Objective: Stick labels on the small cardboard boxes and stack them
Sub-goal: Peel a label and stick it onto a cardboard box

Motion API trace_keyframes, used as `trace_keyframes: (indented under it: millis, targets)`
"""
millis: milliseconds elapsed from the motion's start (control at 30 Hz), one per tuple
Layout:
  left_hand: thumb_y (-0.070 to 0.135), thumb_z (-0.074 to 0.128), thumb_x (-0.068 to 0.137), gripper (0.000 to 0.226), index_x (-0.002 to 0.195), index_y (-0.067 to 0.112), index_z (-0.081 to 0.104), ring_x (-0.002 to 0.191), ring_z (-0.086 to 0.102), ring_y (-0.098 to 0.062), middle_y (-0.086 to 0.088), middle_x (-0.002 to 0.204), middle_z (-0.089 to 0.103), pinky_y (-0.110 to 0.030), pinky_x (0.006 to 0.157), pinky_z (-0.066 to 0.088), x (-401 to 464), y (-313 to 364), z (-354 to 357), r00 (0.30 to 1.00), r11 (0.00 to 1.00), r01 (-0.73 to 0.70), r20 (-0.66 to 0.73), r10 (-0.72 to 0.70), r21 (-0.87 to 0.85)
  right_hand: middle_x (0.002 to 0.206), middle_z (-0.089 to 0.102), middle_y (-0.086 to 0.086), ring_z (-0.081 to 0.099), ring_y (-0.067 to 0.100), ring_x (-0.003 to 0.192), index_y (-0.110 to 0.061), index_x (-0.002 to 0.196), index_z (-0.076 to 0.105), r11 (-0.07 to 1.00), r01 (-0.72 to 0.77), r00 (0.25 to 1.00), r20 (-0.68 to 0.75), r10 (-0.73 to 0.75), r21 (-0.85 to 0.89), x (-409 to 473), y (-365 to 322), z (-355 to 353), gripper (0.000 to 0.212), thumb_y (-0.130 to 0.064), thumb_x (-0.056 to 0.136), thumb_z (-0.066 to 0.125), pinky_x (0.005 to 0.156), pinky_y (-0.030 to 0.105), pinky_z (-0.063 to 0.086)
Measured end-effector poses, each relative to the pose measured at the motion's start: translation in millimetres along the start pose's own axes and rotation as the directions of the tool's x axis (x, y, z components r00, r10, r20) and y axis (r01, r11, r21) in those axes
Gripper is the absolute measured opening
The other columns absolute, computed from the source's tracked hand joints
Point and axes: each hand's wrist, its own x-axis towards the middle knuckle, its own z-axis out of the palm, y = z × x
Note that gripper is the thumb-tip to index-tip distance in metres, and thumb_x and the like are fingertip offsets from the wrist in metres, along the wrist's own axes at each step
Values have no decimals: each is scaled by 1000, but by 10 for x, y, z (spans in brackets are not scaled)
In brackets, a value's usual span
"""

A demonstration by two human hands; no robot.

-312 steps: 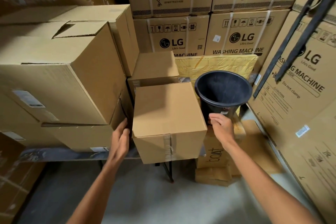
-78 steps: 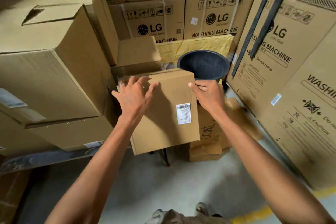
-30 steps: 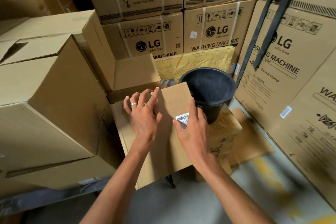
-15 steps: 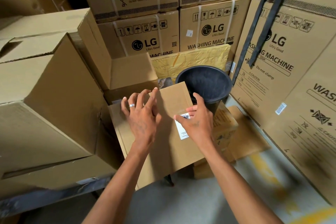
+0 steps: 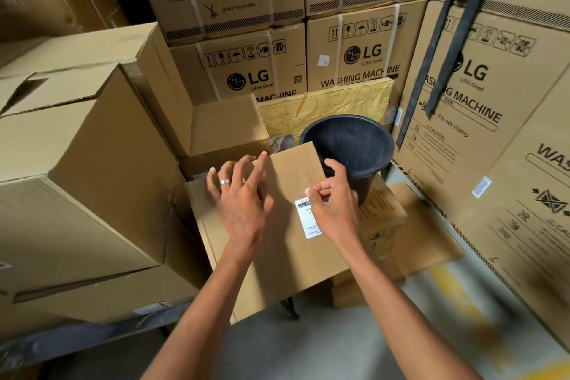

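The small cardboard box (image 5: 268,231) lies mid-frame with its broad face up, and on that face toward 3 o'clock sits a white barcode label (image 5: 305,219), partly hidden by the right hand (image 5: 334,210), whose loosely curled fingers hover over the label's right edge; whether they pinch it I cannot tell. The left hand (image 5: 243,197), a ring on one finger, is spread with relaxed fingers over the box's upper left part, holding nothing. A black bucket (image 5: 348,148) stands just beside the box at 1 o'clock, and large brown cartons (image 5: 77,163) are stacked at 9 o'clock
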Motion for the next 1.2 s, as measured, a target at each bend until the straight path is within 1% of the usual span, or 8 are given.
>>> trace_keyframes:
  millis: [167, 333, 433, 500, 767, 867, 1033, 1200]
  targets:
    - [18, 76, 73, 77, 145, 33, 54, 129, 45, -30, -2, 136, 59, -57, 119, 23, 9, -8, 16, 1000, 1000, -9, -15, 9, 2, 95, 65, -8, 55, 4, 96, -22, 123, 67, 991, 133, 991, 27, -133, 1, -15, 71, 10, 29, -12, 96, 65, 81, -1, 31]
    - [19, 73, 76, 74, 146, 34, 52, 129, 45, -29, -1, 137, 59, -56, 120, 22, 13, -18, 28, 1000, 1000, -9, -9, 9, 8, 84, 64, -16, 57, 6, 80, -22, 101, 75, 989, 143, 988, 57, -145, 41, 89, 87, -50, 15, -13, 90, 70, 78, 27, 49]
    - [26, 58, 84, 64, 146, 35, 51, 130, 46, -28, 0, 138, 58, -53, 121, 18, 11, -22, 32, 1000, 1000, -5, -12, 5, 2, 74, 59, -12, 56, 6, 70, -24, 86, 72, 990, 138, 988, 75, -137, -1, 151, -9, -37, 7, -27, 81, 77, 71, 28, 48]
    - [29, 50, 87, 60, 146, 36, 52, 130, 46, -28, 1, 137, 59, -52, 121, 18, 6, -19, 34, 1000, 1000, 0, -14, 0, 4, 83, 56, -8, 57, 10, 80, -26, 83, 69, 980, 175, 984, 52, -171, -96, 195, -56, -9, 16, -39, 79, 76, 76, 32, 49]
    - [31, 48, 93, 50, 143, 36, 55, 127, 48, -27, 1, 134, 61, -56, 118, 23, 89, -38, 68, 1000, 1000, 16, -26, -16, -25, 82, 66, -12, 52, 15, 89, -24, 89, 71, 931, 307, 943, 194, -270, -199, 370, -125, -60, 6, -19, 89, 67, 78, 40, 52]
    - [33, 46, 96, 49, 144, 36, 54, 130, 46, -26, 1, 135, 61, -55, 120, 22, 100, -36, 78, 1000, 999, 18, -15, -19, -34, 85, 64, -10, 54, 15, 88, -22, 93, 69, 939, 311, 946, 146, -290, -146, 362, -97, -52, 4, -19, 90, 67, 81, 42, 52]
    - [30, 52, 96, 49, 145, 38, 52, 132, 46, -25, 2, 136, 60, -50, 122, 16, 77, -33, 88, 1000, 1000, 16, -19, -16, -4, 107, 57, 4, 58, 23, 99, -10, 127, 64, 933, 279, 960, 60, -272, -228, 326, -81, -33, 52, -34, 83, 80, 88, 37, 53]
    - [30, 53, 96, 50, 145, 38, 52, 131, 47, -25, 2, 136, 60, -49, 122, 16, 63, -23, 90, 1000, 1000, 15, -28, -15, 8, 114, 52, 8, 59, 26, 106, -8, 131, 59, 939, 230, 973, 67, -220, -255, 124, -142, 62, 58, -33, 83, 80, 93, 33, 48]
